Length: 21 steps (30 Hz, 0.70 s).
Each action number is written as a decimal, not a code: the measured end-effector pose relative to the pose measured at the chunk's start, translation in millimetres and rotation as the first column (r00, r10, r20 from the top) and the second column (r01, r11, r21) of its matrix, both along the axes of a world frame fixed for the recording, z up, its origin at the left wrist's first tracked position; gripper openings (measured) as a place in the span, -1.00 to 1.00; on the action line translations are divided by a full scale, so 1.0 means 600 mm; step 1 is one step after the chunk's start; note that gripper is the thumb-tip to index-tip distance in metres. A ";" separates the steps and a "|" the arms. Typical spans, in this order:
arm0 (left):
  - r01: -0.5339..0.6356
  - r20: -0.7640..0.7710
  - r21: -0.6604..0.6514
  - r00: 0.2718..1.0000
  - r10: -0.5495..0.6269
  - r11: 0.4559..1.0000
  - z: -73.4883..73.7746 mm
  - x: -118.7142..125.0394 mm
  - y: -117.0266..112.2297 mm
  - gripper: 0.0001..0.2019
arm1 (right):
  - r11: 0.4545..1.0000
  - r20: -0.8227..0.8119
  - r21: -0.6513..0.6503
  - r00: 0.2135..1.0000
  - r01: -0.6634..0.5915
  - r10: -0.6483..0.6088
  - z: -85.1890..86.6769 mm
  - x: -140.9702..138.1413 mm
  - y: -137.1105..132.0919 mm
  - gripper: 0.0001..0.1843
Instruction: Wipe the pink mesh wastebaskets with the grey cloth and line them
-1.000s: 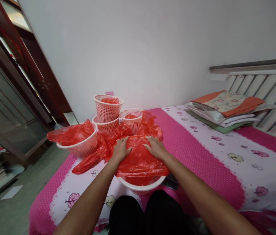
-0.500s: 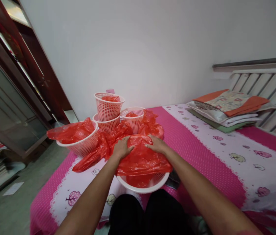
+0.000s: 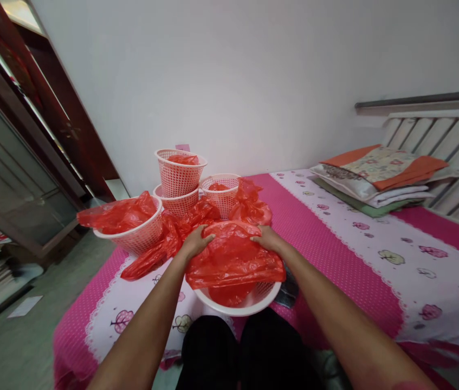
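Note:
A white plastic basket [image 3: 272, 295] with mesh sides stands on the bed just beyond my knees. Over most of it spreads a red plastic bag [image 3: 235, 254], part of which hangs down inside. My left hand [image 3: 197, 242] grips the bag at the far left of the rim, thumb on the inner side. At the far right, my right hand [image 3: 269, 239] has hold of the bag in the same way. Fingers of both hands are partly hidden behind the rim and the plastic.
Left of my hands is a basket [image 3: 131, 244] with a red bag in it. Stacked baskets [image 3: 178, 179] and another basket [image 3: 224, 201] stand by the wall. Loose red bags [image 3: 158, 254] lie between them. Folded bedding [image 3: 383, 173] is at the right. A dark object [image 3: 288, 292] lies beside my basket.
My hands have moved apart, outward along the far rim. The bag between them is spread wider over the basket, with its left edge further left.

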<state>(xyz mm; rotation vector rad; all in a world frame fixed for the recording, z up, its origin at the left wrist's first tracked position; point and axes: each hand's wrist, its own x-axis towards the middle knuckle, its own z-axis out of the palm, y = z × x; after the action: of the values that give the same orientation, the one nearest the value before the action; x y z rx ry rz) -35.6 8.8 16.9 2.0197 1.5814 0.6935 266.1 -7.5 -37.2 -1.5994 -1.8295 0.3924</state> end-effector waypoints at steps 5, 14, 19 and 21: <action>-0.191 0.456 0.063 0.879 0.141 0.980 -0.028 -0.073 -0.069 -0.46 | 0.982 -0.097 -0.017 0.978 0.186 -0.186 0.061 0.014 -0.064 -0.39; -0.332 0.499 0.182 0.842 0.204 0.926 -0.102 -0.093 -0.305 -0.55 | 0.954 0.061 0.255 0.987 -0.159 0.148 0.039 -0.067 -0.338 -0.34; -0.057 0.132 0.582 0.991 -0.025 0.811 -0.099 -0.063 -0.355 -0.42 | 0.924 0.187 0.352 0.978 -0.152 0.089 -0.013 -0.078 -0.359 -0.06; 0.017 0.023 0.626 0.999 -0.040 0.780 -0.099 -0.059 -0.352 -0.38 | 0.921 0.225 0.360 0.972 -0.149 0.069 -0.015 -0.074 -0.353 -0.09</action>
<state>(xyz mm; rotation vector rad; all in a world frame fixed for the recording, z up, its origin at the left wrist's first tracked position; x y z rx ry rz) -71.3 -202.2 -42.6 2.4566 1.4040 1.3852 221.4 -219.4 -46.3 -1.3146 -2.0122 -0.0840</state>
